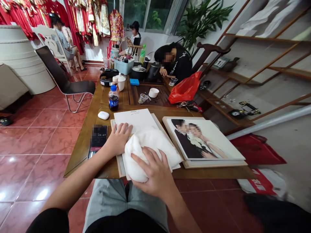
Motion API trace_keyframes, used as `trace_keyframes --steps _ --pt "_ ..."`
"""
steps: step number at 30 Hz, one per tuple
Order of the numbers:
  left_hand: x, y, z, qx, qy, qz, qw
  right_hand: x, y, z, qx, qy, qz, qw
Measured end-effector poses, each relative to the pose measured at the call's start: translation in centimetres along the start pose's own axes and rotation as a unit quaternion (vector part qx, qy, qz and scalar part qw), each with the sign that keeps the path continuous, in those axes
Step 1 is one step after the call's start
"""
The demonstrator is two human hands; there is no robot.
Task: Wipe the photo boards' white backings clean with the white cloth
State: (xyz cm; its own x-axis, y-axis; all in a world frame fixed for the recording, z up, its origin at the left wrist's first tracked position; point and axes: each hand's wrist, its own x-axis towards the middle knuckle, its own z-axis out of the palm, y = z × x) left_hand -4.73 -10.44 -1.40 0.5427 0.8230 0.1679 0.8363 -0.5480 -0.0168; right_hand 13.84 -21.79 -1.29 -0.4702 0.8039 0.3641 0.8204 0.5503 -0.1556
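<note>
Across the wooden tabletop point(77, 161) in the head view, a white sheet point(131, 116) lies near the person's lap, its nearer part covered by a bunched white cloth point(137, 142). The left hand point(119, 139) lies on the sheet with fingers slightly apart; the right hand point(154, 171) has its fingers curled and clamped on the cloth. A phone point(99, 137) sits close beside the left forearm, a white case point(103, 115) and a blue-capped bottle point(113, 98) beyond it. To the right, a photo panel point(201, 139) takes up the near corner. Farther off, a red bag point(186, 89), a white bowl point(153, 93) and a plastic cup point(143, 98) crowd the middle, before a leaning person in black point(181, 61).
</note>
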Motion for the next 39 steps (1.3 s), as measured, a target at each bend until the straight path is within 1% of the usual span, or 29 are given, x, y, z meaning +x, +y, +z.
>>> trace_keyframes --steps 3,8,11,14,17,22,26,29,33,39 --pt "0.0 0.1 0.1 -0.013 0.008 -0.011 1.000 -0.3 1.1 -0.4 -0.011 0.003 0.024 1.000" --pt "0.1 0.3 0.3 -0.031 0.016 -0.019 0.999 -0.6 4.3 -1.0 -0.065 0.015 0.080 0.995" --pt "0.1 0.3 0.1 -0.025 0.008 -0.017 1.000 0.0 6.0 -1.1 -0.067 0.001 0.091 0.994" --pt "0.1 0.3 0.0 -0.020 -0.003 -0.015 1.000 1.0 7.0 -1.2 -0.062 -0.014 0.104 0.993" --pt "0.1 0.2 0.0 -0.023 -0.009 -0.019 1.000 2.3 7.1 -1.3 -0.056 -0.033 0.100 0.993" --pt "0.0 0.2 0.3 -0.028 -0.001 -0.021 0.999 4.1 6.2 -1.3 -0.050 -0.076 0.048 0.995" --pt "0.0 0.1 0.2 -0.026 -0.007 -0.015 1.000 4.8 5.8 -1.3 -0.032 -0.102 0.009 0.994" --pt "0.0 0.1 0.2 -0.028 -0.009 -0.014 0.999 5.0 6.1 -1.5 -0.024 -0.107 -0.004 0.994" --pt "0.0 0.1 0.2 -0.037 -0.004 -0.021 0.999 5.1 7.2 -1.7 -0.023 -0.112 0.006 0.993" --pt "0.0 0.1 0.3 -0.038 -0.010 -0.021 0.999 5.3 8.8 -1.9 -0.059 -0.097 0.063 0.992"
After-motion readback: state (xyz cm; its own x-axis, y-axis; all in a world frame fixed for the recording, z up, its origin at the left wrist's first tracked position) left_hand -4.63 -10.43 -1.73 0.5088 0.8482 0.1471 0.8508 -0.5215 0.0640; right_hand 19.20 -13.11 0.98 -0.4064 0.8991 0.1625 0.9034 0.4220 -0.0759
